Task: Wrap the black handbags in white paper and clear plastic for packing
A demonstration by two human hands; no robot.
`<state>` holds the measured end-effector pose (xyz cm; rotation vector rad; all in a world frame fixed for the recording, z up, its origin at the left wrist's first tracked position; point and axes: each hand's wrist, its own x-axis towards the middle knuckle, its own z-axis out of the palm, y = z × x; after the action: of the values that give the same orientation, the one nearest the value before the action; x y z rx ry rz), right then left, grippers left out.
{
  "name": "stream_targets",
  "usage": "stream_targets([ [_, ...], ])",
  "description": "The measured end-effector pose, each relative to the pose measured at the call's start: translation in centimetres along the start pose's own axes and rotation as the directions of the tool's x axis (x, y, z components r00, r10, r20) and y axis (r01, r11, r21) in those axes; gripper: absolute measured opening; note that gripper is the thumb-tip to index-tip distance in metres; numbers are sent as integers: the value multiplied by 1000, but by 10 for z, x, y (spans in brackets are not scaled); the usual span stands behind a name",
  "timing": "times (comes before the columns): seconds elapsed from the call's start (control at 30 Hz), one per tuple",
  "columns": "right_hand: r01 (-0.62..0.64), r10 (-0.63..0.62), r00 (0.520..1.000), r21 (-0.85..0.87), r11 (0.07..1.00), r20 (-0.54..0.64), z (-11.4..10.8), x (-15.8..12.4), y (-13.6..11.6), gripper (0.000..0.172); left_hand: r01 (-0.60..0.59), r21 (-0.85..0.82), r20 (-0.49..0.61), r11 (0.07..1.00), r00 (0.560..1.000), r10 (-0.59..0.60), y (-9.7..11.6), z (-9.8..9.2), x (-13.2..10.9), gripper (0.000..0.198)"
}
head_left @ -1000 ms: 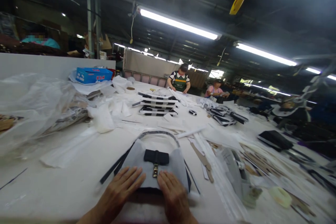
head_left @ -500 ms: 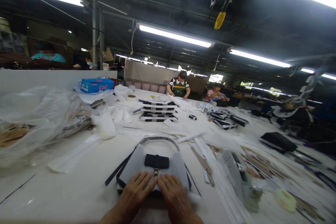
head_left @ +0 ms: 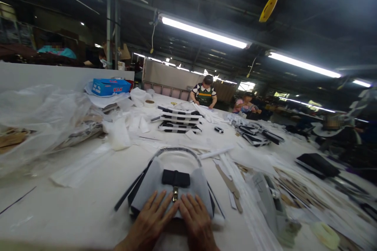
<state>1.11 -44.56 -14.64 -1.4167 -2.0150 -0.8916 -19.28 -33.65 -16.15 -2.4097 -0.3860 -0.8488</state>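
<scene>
A black handbag (head_left: 176, 178) lies on the white table right in front of me, its front covered by a pale protective sheet (head_left: 149, 182). The bag's wrapped handle (head_left: 176, 150) arches away from me, and dark straps stick out on both sides. My left hand (head_left: 154, 215) rests flat on the lower left of the sheet, fingers spread. On the lower right lies my right hand (head_left: 196, 215), also flat with fingers stretched out. Between the fingertips shows a gold clasp (head_left: 175, 194) below the black flap. The bag's bottom edge is partly hidden by my hands.
A stack of black-and-white wrapped pieces (head_left: 180, 120) stands farther back. To the right are a tape dispenser (head_left: 272, 204), a tape roll (head_left: 325, 234) and brown card strips (head_left: 229, 186). Plastic sheeting (head_left: 44, 125) and a blue box (head_left: 111, 87) are at left. A co-worker (head_left: 204, 92) stands across the table.
Both hands stay flat on the bag, with only slight finger shifts; more of the gold clasp now shows. The camera view has tilted and shifted slightly.
</scene>
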Motion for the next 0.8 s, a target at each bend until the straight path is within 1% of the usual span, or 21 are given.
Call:
stream_targets([
  [0.03, -12, 12, 1000, -7, 1000, -13, -1, 1, 0, 48, -4, -6, 4, 1000, 1000, 4, 0, 2, 0, 57],
  [0.1, -28, 28, 1000, -22, 999, 5, -3, 3, 1, 50, -8, -23, -11, 1000, 1000, 8, 0, 7, 2, 58],
  [0.17, -36, 37, 997, -16, 999, 71, -8, 7, 1, 53, -9, -47, -27, 999, 1000, 8, -2, 5, 6, 57],
  [0.2, -43, 42, 993, 1, 999, 114, -13, 10, 0, 54, -1, -67, -21, 998, 1000, -1, -2, 1, 8, 57],
  [0.23, -61, 56, 985, 28, 998, 161, -19, 13, -2, 55, -20, -95, 6, 995, 1000, 21, -3, -6, 10, 55],
  [0.33, -163, 122, 947, 120, 979, 297, -41, 21, -6, 57, -3, -173, 157, 985, 987, 31, -6, -30, 16, 55],
  [0.37, -211, 157, 930, 133, 968, 333, -47, 22, -6, 55, -5, -194, 191, 981, 981, 43, -6, -35, 18, 54],
  [0.43, -288, 210, 898, 155, 945, 386, -56, 20, -4, 53, 11, -234, 253, 972, 966, 50, -6, -38, 21, 54],
  [0.5, -345, 261, 888, 174, 922, 379, -66, 14, -5, 48, 20, -266, 279, 964, 958, 58, -6, -36, 22, 51],
  [0.57, -435, 371, 880, 191, 880, 295, -81, 9, -13, 43, 26, -288, 293, 957, 954, 62, -6, -35, 22, 51],
  [0.6, -501, 454, 859, 207, 840, 237, -90, 8, -20, 40, 30, -298, 295, 954, 953, 63, -6, -35, 21, 51],
  [0.63, -584, 556, 812, 234, 778, 177, -99, 6, -27, 37, 34, -309, 295, 950, 954, 61, -6, -35, 20, 52],
  [0.67, -674, 668, 732, 280, 683, 133, -107, 4, -35, 34, 41, -320, 293, 947, 954, 58, -6, -36, 20, 52],
  [0.7, -757, 775, 621, 347, 553, 119, -113, 3, -42, 31, 47, -330, 289, 943, 956, 54, -7, -36, 20, 53],
  [0.73, -815, 860, 489, 428, 390, 147, -117, 1, -48, 29, 52, -337, 283, 940, 958, 48, -7, -36, 20, 53],
  [0.77, -836, 910, 352, 510, 201, 218, -119, 0, -54, 30, 56, -342, 276, 938, 960, 43, -6, -37, 20, 53],
  [0.8, -816, 920, 228, 579, 2, 319, -119, -1, -58, 32, 60, -344, 268, 937, 963, 37, -6, -37, 20, 53],
])
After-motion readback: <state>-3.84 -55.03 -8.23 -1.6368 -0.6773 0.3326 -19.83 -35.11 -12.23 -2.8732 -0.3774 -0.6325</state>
